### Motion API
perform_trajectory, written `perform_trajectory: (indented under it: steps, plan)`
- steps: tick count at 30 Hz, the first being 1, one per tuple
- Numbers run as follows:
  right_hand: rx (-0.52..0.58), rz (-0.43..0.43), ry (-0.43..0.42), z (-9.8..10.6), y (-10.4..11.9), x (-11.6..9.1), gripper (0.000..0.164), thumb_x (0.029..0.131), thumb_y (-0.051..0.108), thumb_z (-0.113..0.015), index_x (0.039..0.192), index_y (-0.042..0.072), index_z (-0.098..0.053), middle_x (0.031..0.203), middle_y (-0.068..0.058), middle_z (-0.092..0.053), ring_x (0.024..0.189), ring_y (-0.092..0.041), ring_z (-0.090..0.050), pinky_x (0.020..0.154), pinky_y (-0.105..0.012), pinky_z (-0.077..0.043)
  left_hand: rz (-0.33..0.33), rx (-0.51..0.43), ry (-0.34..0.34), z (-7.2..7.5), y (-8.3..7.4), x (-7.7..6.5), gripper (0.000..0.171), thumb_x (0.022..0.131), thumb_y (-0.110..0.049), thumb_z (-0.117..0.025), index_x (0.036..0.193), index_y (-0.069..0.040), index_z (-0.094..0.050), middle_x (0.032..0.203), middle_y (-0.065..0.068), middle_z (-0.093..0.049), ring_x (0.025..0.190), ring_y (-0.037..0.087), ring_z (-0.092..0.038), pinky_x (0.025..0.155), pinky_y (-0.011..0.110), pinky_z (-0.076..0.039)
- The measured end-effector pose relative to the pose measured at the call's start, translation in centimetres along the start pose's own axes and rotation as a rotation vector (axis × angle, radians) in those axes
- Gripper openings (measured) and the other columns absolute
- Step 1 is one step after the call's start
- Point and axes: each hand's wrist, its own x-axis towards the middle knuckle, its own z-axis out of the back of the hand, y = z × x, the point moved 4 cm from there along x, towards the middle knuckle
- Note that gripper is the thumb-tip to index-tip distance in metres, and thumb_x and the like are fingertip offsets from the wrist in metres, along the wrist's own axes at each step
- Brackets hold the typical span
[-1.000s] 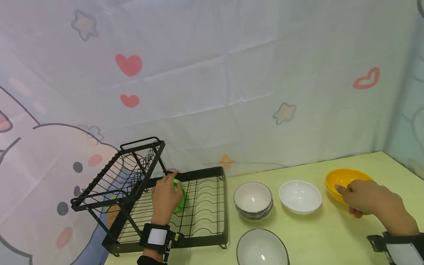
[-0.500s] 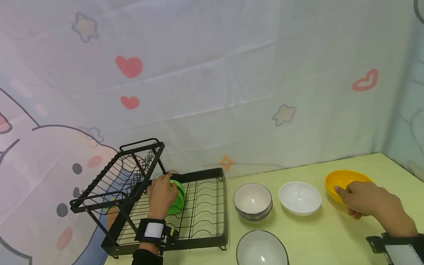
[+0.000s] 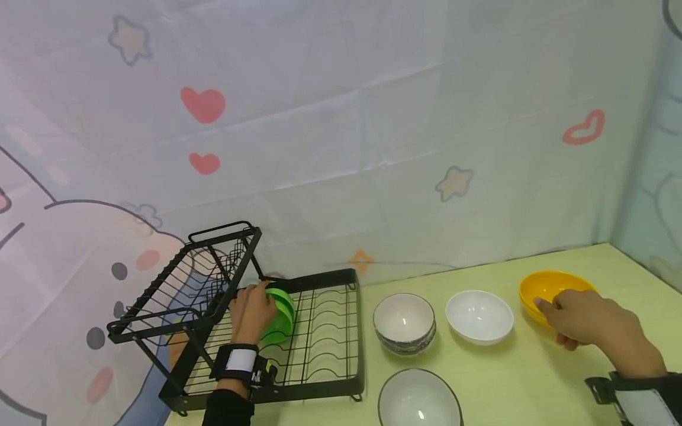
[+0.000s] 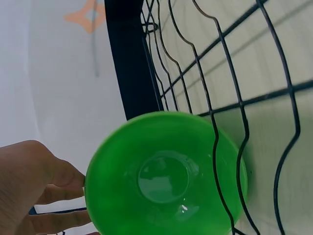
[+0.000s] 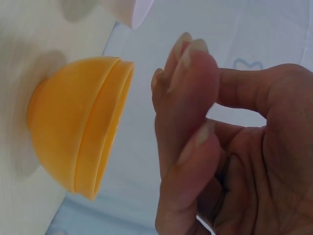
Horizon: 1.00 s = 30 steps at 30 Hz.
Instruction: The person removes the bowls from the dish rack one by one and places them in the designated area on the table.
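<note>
A green bowl point(image 3: 278, 322) stands tilted on its side among the wires of the black dish rack point(image 3: 319, 387). My left hand point(image 3: 251, 313) pinches its rim from the left; the left wrist view shows the thumb and fingers at the edge of the green bowl point(image 4: 161, 181), and its glossy inside. Over at the right, two nested yellow bowls point(image 5: 78, 122) sit upright on the table. Near them hovers my right hand point(image 3: 594, 316), its fingers loosely curled and holding nothing. A gap separates the right hand point(image 5: 210, 142) from the bowl rims in the right wrist view.
Between the rack and the yellow bowls stand a stack of patterned bowls point(image 3: 404, 322), a plain white bowl point(image 3: 479, 316) and a dark-rimmed bowl point(image 3: 420, 399) at the front. The rack's raised upper tier point(image 3: 186, 284) overhangs its left side. A printed cloth point(image 3: 319, 148) hangs behind.
My left hand has shifted slightly left and toward me, and more of the green bowl shows beside it. The right hand stays nearly still by the yellow bowls.
</note>
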Motion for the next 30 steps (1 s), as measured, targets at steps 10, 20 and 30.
perform_trajectory:
  steps: [10,20,30]
  plan:
    - [-0.007,-0.001,-0.002,0.0,0.2,0.0,0.049,0.105,0.043,-0.035,0.080,0.009,-0.061,0.066,0.004,-0.063,0.063,-0.015,-0.058,0.057,-0.032,-0.039,-0.043,0.052,0.036,0.3,0.5,0.5,0.031,0.093,-0.012,-0.056,0.120,-0.005,-0.069,0.102,0.017,-0.072,0.075,0.033,-0.065,0.073,0.058,-0.052]
    - [-0.003,-0.001,0.007,-0.2,0.5,-0.1,0.048,0.105,0.042,-0.036,0.080,0.009,-0.060,0.065,0.003,-0.063,0.063,-0.015,-0.058,0.058,-0.032,-0.038,-0.056,-0.003,0.093,-0.2,1.1,0.4,0.021,0.097,-0.015,-0.053,0.104,0.002,-0.064,0.092,0.020,-0.064,0.059,0.026,-0.054,0.050,0.036,-0.040]
    - [0.003,0.003,0.016,-0.3,0.4,0.0,0.047,0.105,0.042,-0.036,0.081,0.009,-0.060,0.065,0.003,-0.063,0.063,-0.014,-0.058,0.058,-0.031,-0.038,-0.083,0.010,0.091,-0.3,0.9,0.2,0.035,0.098,-0.015,-0.053,0.122,0.010,-0.056,0.116,0.034,-0.055,0.054,0.025,-0.051,0.046,0.032,-0.038]
